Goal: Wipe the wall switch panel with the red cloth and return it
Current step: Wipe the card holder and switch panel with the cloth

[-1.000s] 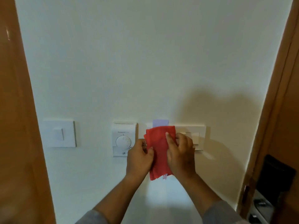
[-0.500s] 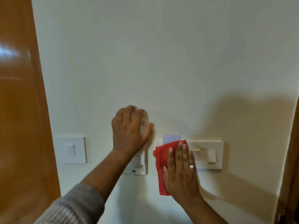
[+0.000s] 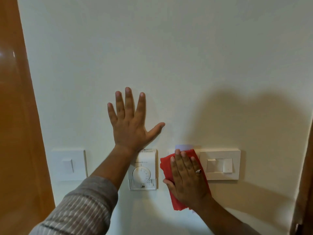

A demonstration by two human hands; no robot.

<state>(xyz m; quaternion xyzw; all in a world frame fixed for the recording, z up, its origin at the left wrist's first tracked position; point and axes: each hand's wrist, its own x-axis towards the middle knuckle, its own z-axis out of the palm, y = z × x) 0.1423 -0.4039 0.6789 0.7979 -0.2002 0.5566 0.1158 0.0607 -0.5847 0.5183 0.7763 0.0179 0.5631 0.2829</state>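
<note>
A plain off-white wall point(image 3: 169, 56) fills the frame, lit from the left so that broad soft shadows point(image 3: 245, 124) fall across its right side. Glossy orange-brown wood point(image 3: 15, 116) borders the wall's left edge, catching a bright highlight, and a narrow strip of similar wood point(image 3: 307, 167) runs down the right edge.

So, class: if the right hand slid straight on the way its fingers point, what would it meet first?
The right hand, flat on the red cloth, points up the wall; its fingertips already reach the pale card there. Above that, only bare wall.
</note>
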